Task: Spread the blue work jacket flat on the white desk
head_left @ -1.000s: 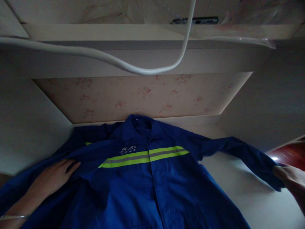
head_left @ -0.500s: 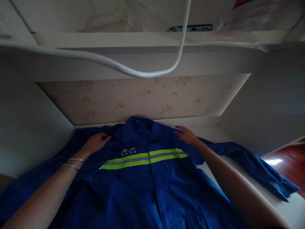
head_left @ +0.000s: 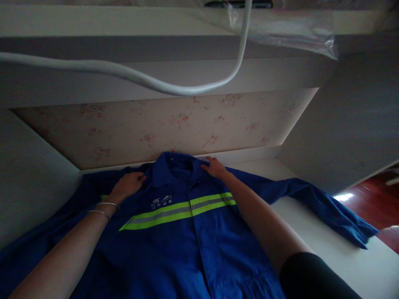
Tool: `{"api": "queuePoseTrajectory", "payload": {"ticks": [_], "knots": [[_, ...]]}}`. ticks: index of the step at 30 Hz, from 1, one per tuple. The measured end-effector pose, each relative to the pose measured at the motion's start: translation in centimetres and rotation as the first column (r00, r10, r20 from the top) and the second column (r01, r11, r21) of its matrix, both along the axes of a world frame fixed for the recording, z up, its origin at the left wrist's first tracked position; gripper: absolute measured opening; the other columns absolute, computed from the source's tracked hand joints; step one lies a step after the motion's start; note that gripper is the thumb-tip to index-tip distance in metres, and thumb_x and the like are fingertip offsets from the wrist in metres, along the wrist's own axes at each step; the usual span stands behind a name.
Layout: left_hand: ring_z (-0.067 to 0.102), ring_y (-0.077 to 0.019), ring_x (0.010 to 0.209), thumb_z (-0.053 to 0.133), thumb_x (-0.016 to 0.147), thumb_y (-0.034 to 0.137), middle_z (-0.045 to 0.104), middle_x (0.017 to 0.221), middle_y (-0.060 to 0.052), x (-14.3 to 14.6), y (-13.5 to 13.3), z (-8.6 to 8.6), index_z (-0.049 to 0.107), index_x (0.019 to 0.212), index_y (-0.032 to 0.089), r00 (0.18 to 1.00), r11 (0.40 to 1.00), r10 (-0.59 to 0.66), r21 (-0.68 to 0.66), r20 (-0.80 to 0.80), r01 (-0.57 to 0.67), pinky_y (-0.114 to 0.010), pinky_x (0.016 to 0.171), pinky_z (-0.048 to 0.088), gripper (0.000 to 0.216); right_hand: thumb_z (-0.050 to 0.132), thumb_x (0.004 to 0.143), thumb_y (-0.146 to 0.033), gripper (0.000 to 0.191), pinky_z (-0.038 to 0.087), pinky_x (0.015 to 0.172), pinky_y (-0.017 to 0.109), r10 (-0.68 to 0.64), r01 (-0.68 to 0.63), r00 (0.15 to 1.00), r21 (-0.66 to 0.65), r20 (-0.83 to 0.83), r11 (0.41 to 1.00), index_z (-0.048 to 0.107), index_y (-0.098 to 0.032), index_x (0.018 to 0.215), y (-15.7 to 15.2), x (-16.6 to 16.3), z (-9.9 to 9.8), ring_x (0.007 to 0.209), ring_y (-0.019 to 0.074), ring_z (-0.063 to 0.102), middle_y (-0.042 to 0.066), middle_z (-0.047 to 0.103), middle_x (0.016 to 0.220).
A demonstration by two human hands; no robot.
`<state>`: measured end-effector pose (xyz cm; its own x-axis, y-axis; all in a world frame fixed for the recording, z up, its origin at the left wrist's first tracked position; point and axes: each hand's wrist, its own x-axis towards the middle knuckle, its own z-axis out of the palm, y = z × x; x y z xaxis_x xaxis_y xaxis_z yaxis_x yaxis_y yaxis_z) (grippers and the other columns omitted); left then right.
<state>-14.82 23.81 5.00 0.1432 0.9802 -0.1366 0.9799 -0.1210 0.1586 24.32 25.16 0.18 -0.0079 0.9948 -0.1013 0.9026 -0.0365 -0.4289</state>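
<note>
With both open hands laid flat beside the collar (head_left: 174, 164), the jacket (head_left: 187, 232) is being smoothed; left hand (head_left: 129, 185), right hand (head_left: 215, 168); nothing is clamped in either grip, and the shoulders would be flattened next.

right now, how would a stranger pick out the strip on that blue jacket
Start at the blue work jacket spread flat on the white desk under the floral wall panel. Across its chest, below the collar between the left hand and right hand, runs the yellow-and-grey reflective stripe, the only bright band there.

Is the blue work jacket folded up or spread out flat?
Spread out. The blue work jacket lies front up on the white surface, one sleeve stretched sideways, with the left hand and right hand beside its collar.
</note>
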Motion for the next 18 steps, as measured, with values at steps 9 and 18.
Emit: {"api": "queuePoseTrajectory", "payload": {"ticks": [9,18], "knots": [[0.068,-0.0204,0.073,0.037,0.096,0.038,0.072,0.082,-0.007,0.2,-0.6,0.7,0.066,0.095,0.018,0.998,0.996,0.063,0.06,0.03,-0.065,-0.033,0.073,0.051,0.035,0.055,0.098,-0.048,0.037,0.05,0.096,0.045,-0.02,0.019,0.999,-0.033,-0.045,0.999,0.066,-0.015,0.111,0.2,0.2,0.0,0.105,0.0224,0.063,0.008,0.066,0.114],[0.053,-0.0302,0.129,0.032,0.097,0.026,0.053,0.138,-0.025,3.1,3.2,0.5,0.053,0.132,0.003,1.0,0.927,0.028,0.375,-0.003,-0.025,-0.041,0.107,0.043,0.047,0.052,0.1,-0.036,0.035,0.043,0.105,0.051,-0.256,0.279,0.956,0.181,-0.141,0.943,0.057,-0.016,0.129,2.9,1.5,5.0,0.123,0.0267,0.053,0.013,0.056,0.134]]}}
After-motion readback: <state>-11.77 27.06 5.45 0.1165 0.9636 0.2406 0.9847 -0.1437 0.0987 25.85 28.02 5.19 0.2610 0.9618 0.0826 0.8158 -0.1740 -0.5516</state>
